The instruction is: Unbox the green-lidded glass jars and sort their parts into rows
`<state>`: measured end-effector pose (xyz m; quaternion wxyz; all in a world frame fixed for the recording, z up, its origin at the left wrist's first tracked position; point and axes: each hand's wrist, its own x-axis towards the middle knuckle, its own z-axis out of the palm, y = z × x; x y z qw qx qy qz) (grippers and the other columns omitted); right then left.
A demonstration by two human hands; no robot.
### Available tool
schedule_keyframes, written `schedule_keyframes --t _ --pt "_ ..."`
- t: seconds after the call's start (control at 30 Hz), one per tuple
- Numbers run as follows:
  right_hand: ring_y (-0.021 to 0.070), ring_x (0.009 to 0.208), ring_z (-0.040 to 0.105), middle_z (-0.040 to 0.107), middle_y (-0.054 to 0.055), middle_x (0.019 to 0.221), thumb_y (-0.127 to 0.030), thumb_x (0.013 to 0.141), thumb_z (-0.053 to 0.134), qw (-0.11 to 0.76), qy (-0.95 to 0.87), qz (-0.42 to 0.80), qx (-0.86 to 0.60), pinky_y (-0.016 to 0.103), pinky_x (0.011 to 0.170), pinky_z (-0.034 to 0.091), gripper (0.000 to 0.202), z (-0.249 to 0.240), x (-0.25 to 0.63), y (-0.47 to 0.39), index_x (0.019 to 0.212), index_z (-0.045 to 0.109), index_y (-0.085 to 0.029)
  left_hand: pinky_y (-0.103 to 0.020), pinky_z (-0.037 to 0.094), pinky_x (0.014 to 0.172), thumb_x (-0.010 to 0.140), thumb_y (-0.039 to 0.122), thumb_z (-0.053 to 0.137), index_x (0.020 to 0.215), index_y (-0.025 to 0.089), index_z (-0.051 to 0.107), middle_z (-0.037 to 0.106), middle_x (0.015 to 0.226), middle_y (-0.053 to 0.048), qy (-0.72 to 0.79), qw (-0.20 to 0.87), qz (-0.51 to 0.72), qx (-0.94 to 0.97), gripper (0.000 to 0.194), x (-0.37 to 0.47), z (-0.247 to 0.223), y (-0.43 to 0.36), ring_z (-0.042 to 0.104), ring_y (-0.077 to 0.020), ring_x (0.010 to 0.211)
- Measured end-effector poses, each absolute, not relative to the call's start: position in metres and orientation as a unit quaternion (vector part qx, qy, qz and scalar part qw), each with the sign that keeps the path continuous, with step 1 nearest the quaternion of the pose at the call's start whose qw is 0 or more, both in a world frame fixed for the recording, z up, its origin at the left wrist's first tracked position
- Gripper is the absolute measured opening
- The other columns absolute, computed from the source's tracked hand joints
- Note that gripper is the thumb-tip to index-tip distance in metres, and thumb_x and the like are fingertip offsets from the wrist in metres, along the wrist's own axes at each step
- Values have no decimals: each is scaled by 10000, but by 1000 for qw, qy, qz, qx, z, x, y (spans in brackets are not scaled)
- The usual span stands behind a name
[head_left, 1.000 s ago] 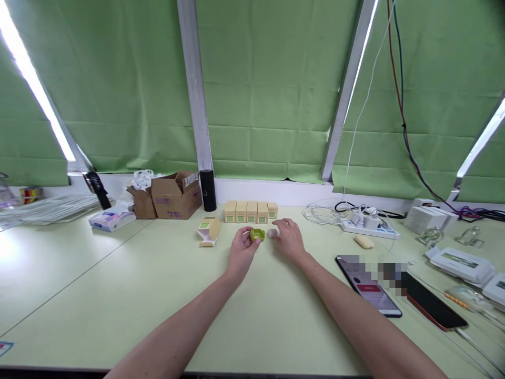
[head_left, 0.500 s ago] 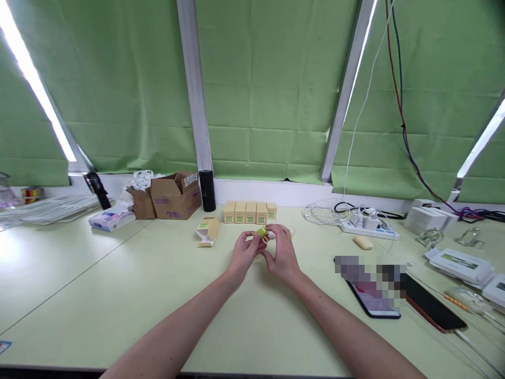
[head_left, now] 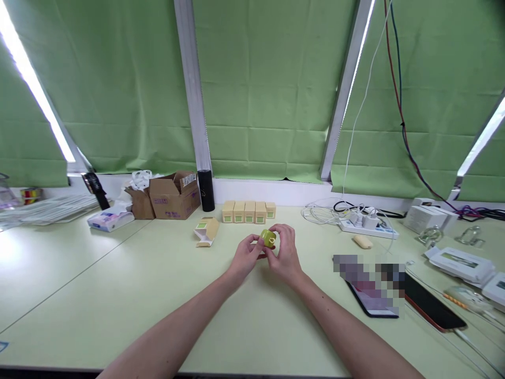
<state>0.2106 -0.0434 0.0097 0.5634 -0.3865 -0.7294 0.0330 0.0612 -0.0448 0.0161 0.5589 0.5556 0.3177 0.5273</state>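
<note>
A small olive-green rounded object (head_left: 269, 238) with a little pale loop on its side is held above the table; its exact kind I cannot make out. My left hand (head_left: 248, 258) pinches it from the left, thumb on its near edge. On the other side, fingers of my right hand (head_left: 285, 256) curl round it at the top and bottom. Beyond my hands and to the left lies an opened small cardboard box (head_left: 207, 231) with its flap out. Several closed little tan boxes (head_left: 249, 211) with green labels stand in a row behind.
At the back left are a brown carton (head_left: 173, 197), a black cylinder (head_left: 205, 190) and a tissue pack (head_left: 110, 218). On the right lie a power strip (head_left: 369, 229) with cables, a beige rounded item (head_left: 362, 241), a phone (head_left: 374, 300) and another dark phone (head_left: 432, 302).
The green object has been turned between my fingers, so its rounded side and loop now face right and toward me. It has shifted slightly right. Both hands stay on it.
</note>
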Motion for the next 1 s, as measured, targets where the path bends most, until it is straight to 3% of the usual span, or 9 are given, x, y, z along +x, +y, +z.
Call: schedule_keyframes --t 0.1,0.2,0.3,0.47,0.6,0.8,1.0 --pt "327 1208 488 574 105 1198 -175 800 640 565 -729 38 -385 536 1013 475 410 13 213 -46 1172 491 -263 -413 577 891 825 652 741 1057 193 588 786 850 -76 340 519 544 565 536 59 15 -42 755 -228 844" --pt "323 1202 491 575 104 1195 -210 814 666 571 -723 58 -384 528 1016 472 382 14 213 -47 1157 505 -263 -373 554 846 831 635 741 1124 204 577 776 877 -70 359 468 557 584 547 57 15 -40 737 -223 842" --pt "314 1189 505 581 105 1197 -217 818 671 576 -716 82 -386 513 1001 486 366 13 213 -47 1151 527 -263 -369 533 865 851 555 751 1142 213 590 753 971 -83 365 414 575 604 477 55 15 -37 719 -231 928" --pt "298 1149 542 609 96 1182 -203 808 671 576 -715 111 -380 486 962 517 379 9 214 -44 1163 553 -264 -433 440 1066 863 321 756 1104 260 697 702 1167 -83 396 264 594 649 255 53 14 -35 577 -262 1209" --pt "285 1117 582 629 86 1175 -215 828 664 575 -720 140 -362 468 952 528 384 9 214 -43 1195 563 -265 -435 441 1052 886 240 717 1139 299 711 680 1183 -70 388 190 586 685 261 51 14 -36 511 -277 1231" --pt "245 1066 625 624 70 1166 -212 849 655 586 -716 172 -338 430 926 570 373 11 213 -44 1212 591 -274 -419 459 1017 923 237 672 1067 276 721 650 1099 -75 366 146 582 712 157 51 17 -41 543 -267 1151" --pt "229 1053 628 579 77 1213 -192 843 649 586 -710 208 -330 384 840 622 424 9 213 -45 1251 596 -292 -390 489 971 942 233 636 1031 254 708 650 1080 -70 355 172 585 709 117 52 17 -42 610 -241 1075"
